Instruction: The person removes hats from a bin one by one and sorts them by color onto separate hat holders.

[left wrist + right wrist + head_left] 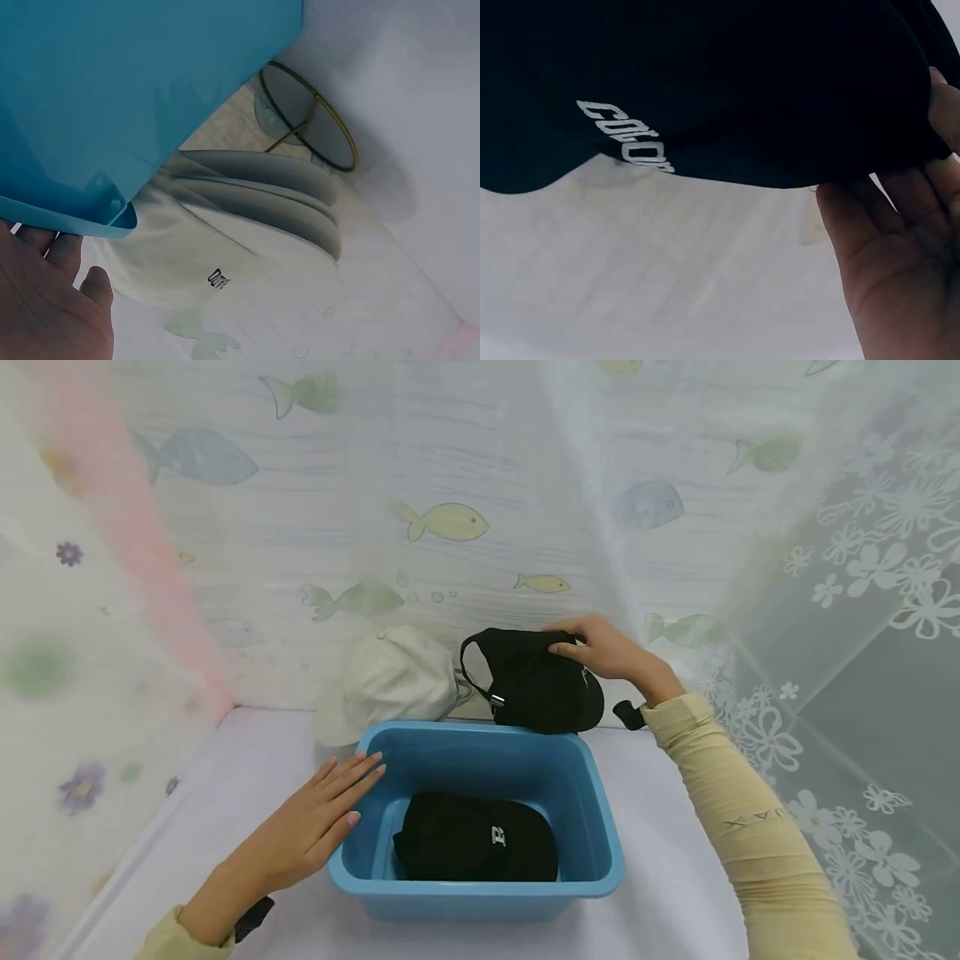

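My right hand (609, 647) pinches a black baseball cap (534, 685) by its upper edge, at the back of the blue plastic basin (480, 888). The cap's open strap with a metal buckle faces left, and white lettering shows on it in the right wrist view. Inside the basin lies a second black cap (461, 839) with a white letter on its front. Straight fingers of my left hand (311, 822) rest on the basin's left rim. Behind the basin, left of the held cap, sits an off-white cap (405, 672); the left wrist view shows stacked pale brims (262, 191) there.
A thin stand with a round metal ring (349, 142) is beside the pale caps. White cloth (667, 827) covers the table. A fish-print curtain (480, 468) hangs close behind, and a flower-patterned sheet (885, 710) is at the right.
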Demonstrator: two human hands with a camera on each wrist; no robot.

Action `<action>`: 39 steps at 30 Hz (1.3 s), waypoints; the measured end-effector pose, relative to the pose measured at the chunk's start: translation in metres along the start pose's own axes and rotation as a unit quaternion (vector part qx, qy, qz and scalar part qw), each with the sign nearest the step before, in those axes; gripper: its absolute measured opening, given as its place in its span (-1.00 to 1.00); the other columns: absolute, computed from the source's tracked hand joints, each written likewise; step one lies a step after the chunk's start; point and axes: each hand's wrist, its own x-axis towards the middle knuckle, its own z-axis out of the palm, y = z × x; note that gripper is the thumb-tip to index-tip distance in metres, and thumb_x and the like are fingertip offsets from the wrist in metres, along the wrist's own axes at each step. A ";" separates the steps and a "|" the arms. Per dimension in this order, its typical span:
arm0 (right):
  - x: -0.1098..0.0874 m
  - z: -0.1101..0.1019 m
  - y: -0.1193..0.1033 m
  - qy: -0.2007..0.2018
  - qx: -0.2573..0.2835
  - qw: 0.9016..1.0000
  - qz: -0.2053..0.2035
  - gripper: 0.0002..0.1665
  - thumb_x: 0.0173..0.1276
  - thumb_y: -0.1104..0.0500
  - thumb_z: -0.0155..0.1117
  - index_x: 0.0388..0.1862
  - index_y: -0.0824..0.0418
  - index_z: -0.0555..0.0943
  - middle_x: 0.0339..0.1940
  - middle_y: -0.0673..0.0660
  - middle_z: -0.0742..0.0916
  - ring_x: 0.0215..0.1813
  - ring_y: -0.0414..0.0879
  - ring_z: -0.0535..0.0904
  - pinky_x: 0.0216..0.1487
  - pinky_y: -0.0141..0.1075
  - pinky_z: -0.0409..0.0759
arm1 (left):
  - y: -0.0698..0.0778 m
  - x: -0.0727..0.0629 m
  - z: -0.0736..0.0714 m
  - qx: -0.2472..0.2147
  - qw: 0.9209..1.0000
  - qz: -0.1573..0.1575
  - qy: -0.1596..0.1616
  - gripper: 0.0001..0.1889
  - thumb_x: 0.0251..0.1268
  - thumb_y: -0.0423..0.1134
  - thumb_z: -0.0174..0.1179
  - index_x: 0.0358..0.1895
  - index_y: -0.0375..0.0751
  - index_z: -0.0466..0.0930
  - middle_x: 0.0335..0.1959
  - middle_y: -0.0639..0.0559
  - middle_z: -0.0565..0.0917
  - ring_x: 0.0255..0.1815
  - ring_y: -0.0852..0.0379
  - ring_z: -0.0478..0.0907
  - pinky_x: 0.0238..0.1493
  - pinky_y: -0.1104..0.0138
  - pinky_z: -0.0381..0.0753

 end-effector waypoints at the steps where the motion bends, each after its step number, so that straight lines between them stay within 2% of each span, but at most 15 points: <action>1: 0.002 0.002 0.002 -0.002 -0.001 1.000 0.000 -0.52 0.57 0.18 0.19 0.39 0.33 0.53 0.40 0.32 0.57 0.42 0.20 0.46 0.41 0.15 0.41 | 0.000 0.000 0.000 -0.001 1.000 -0.001 0.000 -0.39 0.59 -0.22 0.02 0.62 -0.13 0.15 0.65 0.04 0.15 0.65 -0.04 0.06 0.63 0.36 -0.40; 5: 0.008 0.008 0.005 -0.006 0.006 1.000 0.006 -0.51 0.58 0.16 0.17 0.40 0.32 0.52 0.33 0.33 0.62 0.17 0.16 0.55 0.26 0.04 0.49 | 0.002 -0.001 -0.001 -0.007 1.000 -0.003 0.001 -0.39 0.58 -0.22 0.02 0.61 -0.12 0.16 0.65 0.06 0.14 0.66 -0.03 0.05 0.64 0.35 -0.40; 7: 0.011 0.010 0.005 -0.006 0.006 1.000 0.012 -0.50 0.59 0.13 0.17 0.40 0.30 0.52 0.11 0.32 0.70 -0.04 0.09 0.53 0.12 -0.03 0.47 | 0.002 -0.001 -0.001 -0.008 1.000 -0.005 -0.001 -0.39 0.59 -0.22 0.01 0.62 -0.10 0.14 0.65 0.06 0.13 0.66 -0.02 0.04 0.63 0.36 -0.41; 8: 0.012 0.011 0.005 -0.006 0.006 1.000 0.012 -0.50 0.59 0.12 0.17 0.41 0.29 0.52 -0.07 0.31 0.72 -0.17 0.06 0.48 0.05 -0.06 0.44 | 0.002 -0.001 -0.002 -0.010 1.000 -0.005 -0.001 -0.39 0.59 -0.23 0.01 0.62 -0.09 0.13 0.65 0.06 0.13 0.66 -0.02 0.03 0.64 0.35 -0.40; 11: 0.017 0.013 0.006 -0.006 0.006 1.000 0.015 -0.50 0.60 0.08 0.16 0.40 0.25 0.54 -0.50 0.15 0.54 -0.43 -0.08 0.34 -0.06 -0.12 0.41 | 0.002 -0.002 -0.002 -0.015 1.000 -0.008 -0.001 -0.39 0.60 -0.23 0.00 0.63 -0.08 0.13 0.65 0.06 0.13 0.67 -0.02 0.02 0.64 0.35 -0.41; 13: 0.021 0.015 0.007 -0.004 0.010 1.000 0.016 -0.51 0.60 0.06 0.16 0.39 0.23 0.55 -0.60 0.07 0.40 -0.55 -0.13 0.23 -0.12 -0.16 0.40 | 0.002 -0.002 -0.001 -0.017 1.000 -0.009 0.000 -0.40 0.59 -0.23 0.01 0.62 -0.10 0.15 0.65 0.06 0.14 0.67 -0.02 0.02 0.64 0.35 -0.40; 15: 0.025 0.017 0.009 0.000 0.022 1.000 0.020 -0.52 0.59 0.07 0.17 0.38 0.23 0.56 -0.62 0.09 0.37 -0.59 -0.12 0.18 -0.18 -0.16 0.40 | 0.001 -0.001 -0.001 -0.019 1.000 -0.011 0.002 -0.41 0.59 -0.23 0.01 0.61 -0.12 0.17 0.65 0.07 0.14 0.67 -0.03 0.02 0.63 0.36 -0.41; 17: 0.029 0.020 0.011 0.004 0.032 0.999 0.024 -0.53 0.59 0.07 0.18 0.37 0.22 0.58 -0.49 0.17 0.57 -0.50 -0.10 0.35 -0.13 -0.14 0.45 | 0.001 -0.001 0.000 -0.019 1.000 -0.013 0.003 -0.41 0.59 -0.23 0.01 0.61 -0.13 0.18 0.65 0.07 0.15 0.66 -0.03 0.03 0.63 0.37 -0.41; 19: 0.031 0.023 0.014 0.003 0.040 0.999 0.034 -0.52 0.59 0.06 0.18 0.37 0.24 0.57 -0.13 0.27 0.73 -0.21 0.00 0.57 0.05 -0.08 0.53 | 0.001 0.000 0.001 -0.020 1.000 -0.015 0.004 -0.41 0.59 -0.23 0.01 0.61 -0.10 0.17 0.65 0.07 0.15 0.67 -0.03 0.02 0.63 0.38 -0.42; 20: 0.031 0.026 0.017 0.001 0.043 0.998 0.040 -0.51 0.59 0.05 0.17 0.38 0.24 0.56 0.07 0.30 0.72 -0.01 0.06 0.61 0.16 -0.03 0.53 | 0.001 0.001 0.002 -0.021 1.000 -0.017 0.004 -0.41 0.60 -0.22 0.01 0.61 -0.09 0.17 0.65 0.08 0.15 0.67 -0.02 0.02 0.62 0.38 -0.43; 22: 0.032 0.032 0.023 -0.008 0.040 0.998 0.050 -0.47 0.60 0.03 0.15 0.41 0.27 0.52 0.39 0.29 0.58 0.37 0.14 0.49 0.39 0.06 0.43 | 0.001 0.001 0.003 -0.024 1.000 -0.019 0.006 -0.40 0.60 -0.22 0.01 0.62 -0.07 0.16 0.64 0.07 0.16 0.67 -0.02 0.01 0.62 0.39 -0.44; 24: 0.030 0.038 0.029 -0.016 0.043 0.997 0.061 -0.44 0.62 0.03 0.12 0.44 0.31 0.47 0.46 0.31 0.51 0.50 0.21 0.36 0.48 0.12 0.33 | 0.002 0.002 0.004 -0.028 0.999 -0.018 0.004 -0.40 0.60 -0.22 0.00 0.62 -0.06 0.16 0.64 0.07 0.16 0.67 -0.02 0.01 0.62 0.39 -0.44; 26: 0.027 0.045 0.035 -0.017 0.048 0.996 0.069 -0.43 0.62 0.04 0.10 0.46 0.33 0.44 0.48 0.33 0.48 0.53 0.23 0.32 0.52 0.14 0.28 | 0.004 0.003 0.005 -0.033 0.999 -0.016 0.003 -0.41 0.60 -0.22 0.00 0.62 -0.06 0.16 0.64 0.07 0.16 0.66 -0.04 0.03 0.62 0.39 -0.45; 31: 0.019 0.054 0.044 0.002 0.068 0.995 0.071 -0.42 0.64 0.03 0.06 0.47 0.33 0.42 0.50 0.31 0.47 0.54 0.22 0.31 0.54 0.13 0.25 | 0.007 0.004 0.007 -0.040 0.999 -0.010 0.006 -0.41 0.60 -0.23 0.00 0.62 -0.06 0.16 0.64 0.07 0.16 0.65 -0.07 0.06 0.62 0.40 -0.44; 39: 0.020 0.057 0.041 0.019 0.076 0.994 0.077 -0.44 0.64 0.03 0.06 0.46 0.30 0.44 0.48 0.30 0.48 0.51 0.22 0.35 0.52 0.11 0.28 | 0.006 0.003 0.007 -0.043 0.999 -0.011 0.009 -0.41 0.60 -0.24 0.00 0.61 -0.08 0.17 0.64 0.07 0.16 0.66 -0.05 0.03 0.62 0.40 -0.44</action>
